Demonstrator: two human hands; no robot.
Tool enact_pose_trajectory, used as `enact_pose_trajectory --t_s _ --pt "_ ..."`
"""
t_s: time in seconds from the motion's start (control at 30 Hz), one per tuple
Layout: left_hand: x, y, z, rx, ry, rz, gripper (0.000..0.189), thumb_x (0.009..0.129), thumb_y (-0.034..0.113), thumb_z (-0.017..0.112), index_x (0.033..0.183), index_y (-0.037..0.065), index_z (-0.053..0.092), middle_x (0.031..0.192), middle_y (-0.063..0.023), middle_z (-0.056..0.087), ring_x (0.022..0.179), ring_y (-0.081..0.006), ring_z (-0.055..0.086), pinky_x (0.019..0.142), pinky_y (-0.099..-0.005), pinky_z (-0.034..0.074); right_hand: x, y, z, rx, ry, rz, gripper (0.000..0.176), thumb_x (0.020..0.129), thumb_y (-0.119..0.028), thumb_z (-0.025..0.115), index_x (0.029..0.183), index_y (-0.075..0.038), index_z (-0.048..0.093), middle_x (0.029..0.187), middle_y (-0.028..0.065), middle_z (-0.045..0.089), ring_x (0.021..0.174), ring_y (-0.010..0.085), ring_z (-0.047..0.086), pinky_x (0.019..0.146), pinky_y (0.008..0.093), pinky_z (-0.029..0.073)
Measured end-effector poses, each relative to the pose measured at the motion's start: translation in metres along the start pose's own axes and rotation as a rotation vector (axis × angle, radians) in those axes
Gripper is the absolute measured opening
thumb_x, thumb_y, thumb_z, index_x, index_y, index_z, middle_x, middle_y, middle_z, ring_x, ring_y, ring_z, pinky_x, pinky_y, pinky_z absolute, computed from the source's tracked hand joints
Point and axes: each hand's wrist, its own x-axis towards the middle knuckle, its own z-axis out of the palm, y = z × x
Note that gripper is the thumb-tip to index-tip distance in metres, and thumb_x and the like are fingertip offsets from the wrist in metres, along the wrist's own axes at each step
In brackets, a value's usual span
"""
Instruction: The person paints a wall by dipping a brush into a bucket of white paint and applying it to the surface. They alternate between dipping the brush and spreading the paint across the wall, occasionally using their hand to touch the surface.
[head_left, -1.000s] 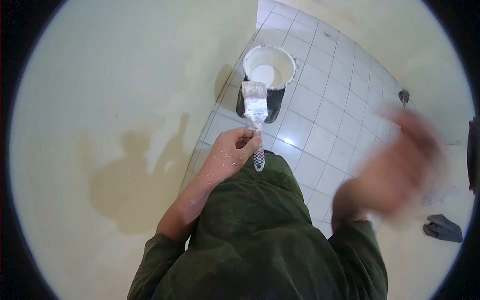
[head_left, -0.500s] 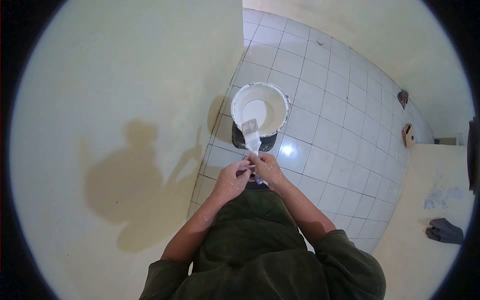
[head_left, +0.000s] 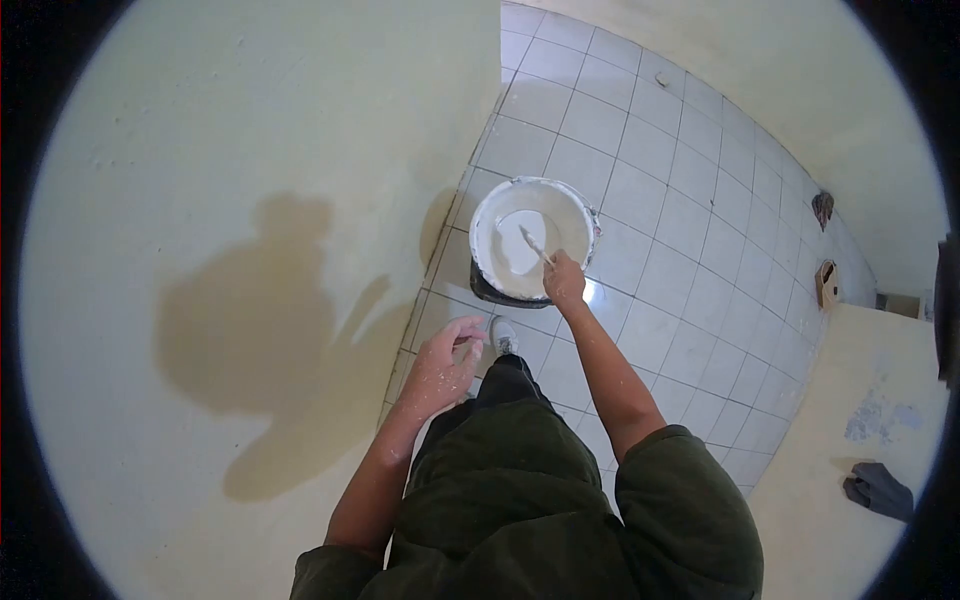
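Observation:
My right hand (head_left: 565,281) is closed around the handle of a paintbrush (head_left: 537,248). The brush reaches over the near right rim into a white bucket (head_left: 583,222), its bristles above the pale paint (head_left: 517,250) at the bottom. White spatters mark both my forearms and hands. My left hand (head_left: 443,368) hovers nearer my body, left of my shoe, with loosely curved fingers, thumb apart and nothing held. Beneath the bucket shows a dark support (head_left: 510,300), mostly hidden by it.
A cream wall (head_left: 220,130) rises close on my left, bearing my shadow. White tiles (head_left: 640,205) cover the floor. Along the right side are a cardboard piece (head_left: 827,285), a dark crumpled thing (head_left: 822,210) and a dark cloth (head_left: 878,491). My shoe (head_left: 504,337) stands just before the bucket.
My hands have come apart. The right one carried the paintbrush forward and down into the bucket, while the left let go and drew slightly left. My shoe has come into view.

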Motion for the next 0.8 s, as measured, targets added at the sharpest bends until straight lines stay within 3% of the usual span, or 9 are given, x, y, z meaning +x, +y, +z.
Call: enact_pose_trajectory --t_s 0.07,0.17,0.37,0.47,0.57,0.67,0.8 --pt "0.004 0.006 0.0 -0.064 -0.015 0.0 0.04 0.099 0.009 0.06 0.138 0.001 0.056 0.12 -0.0146 0.072 0.113 -0.024 0.068 0.101 -0.0383 0.052 0.02 0.015 0.018 0.052 0.032 -0.067 0.018 0.089 -0.014 0.068 0.103 -0.003 0.063 0.087 0.0284 0.07 0.084 0.0478 0.07 0.075 0.0558 0.055" --pt "0.006 0.009 0.004 -0.104 -0.045 -0.004 0.039 0.099 0.009 0.061 0.138 0.001 0.056 0.12 -0.0155 0.072 0.113 -0.025 0.069 0.1 -0.0394 0.053 0.041 0.03 0.045 0.004 0.042 -0.193 0.014 0.092 -0.015 0.062 0.097 -0.002 0.061 0.086 0.0273 0.07 0.084 0.048 0.07 0.074 0.0579 0.055" --pt "0.01 0.009 0.005 -0.127 -0.07 -0.068 0.04 0.1 0.011 0.061 0.139 0.002 0.056 0.122 -0.0156 0.071 0.113 -0.0249 0.069 0.099 -0.0389 0.053 0.066 0.031 0.066 -0.078 -0.117 -0.031 0.015 0.091 -0.017 0.067 0.096 -0.004 0.072 0.096 0.0242 0.072 0.092 0.0478 0.07 0.08 0.0545 0.057" --pt "0.012 0.008 0.002 -0.136 -0.089 -0.115 0.044 0.101 0.014 0.06 0.143 0.003 0.055 0.128 -0.0153 0.069 0.117 -0.0246 0.066 0.103 -0.0399 0.051 0.068 0.027 0.069 -0.207 -0.149 -0.059 0.019 0.094 -0.022 0.065 0.098 -0.004 0.072 0.096 0.0244 0.073 0.093 0.0464 0.071 0.081 0.0535 0.057" --pt "0.012 0.01 -0.001 -0.137 -0.086 -0.143 0.046 0.101 0.016 0.059 0.144 0.004 0.054 0.131 -0.0156 0.068 0.12 -0.0247 0.064 0.105 -0.0407 0.05 0.071 0.021 0.07 -0.244 -0.197 -0.07 0.017 0.093 -0.016 0.06 0.092 -0.002 0.071 0.094 0.025 0.073 0.09 0.0439 0.073 0.079 0.0534 0.059" --pt "0.01 0.012 -0.002 -0.154 -0.075 -0.17 0.046 0.1 0.016 0.06 0.144 0.004 0.054 0.131 -0.0158 0.068 0.12 -0.025 0.065 0.105 -0.0407 0.05 0.078 0.024 0.079 -0.266 -0.232 -0.05 0.023 0.095 -0.024 0.065 0.096 -0.003 0.073 0.1 0.0241 0.073 0.094 0.044 0.072 0.083 0.0525 0.058" --pt "0.006 0.011 0.0 -0.169 -0.068 -0.206 0.047 0.1 0.017 0.06 0.145 0.004 0.053 0.131 -0.016 0.067 0.119 -0.026 0.065 0.105 -0.0408 0.05 0.08 0.029 0.09 -0.283 -0.236 -0.101 0.024 0.095 -0.024 0.064 0.095 -0.002 0.073 0.102 0.0241 0.073 0.096 0.0446 0.072 0.084 0.0519 0.058"
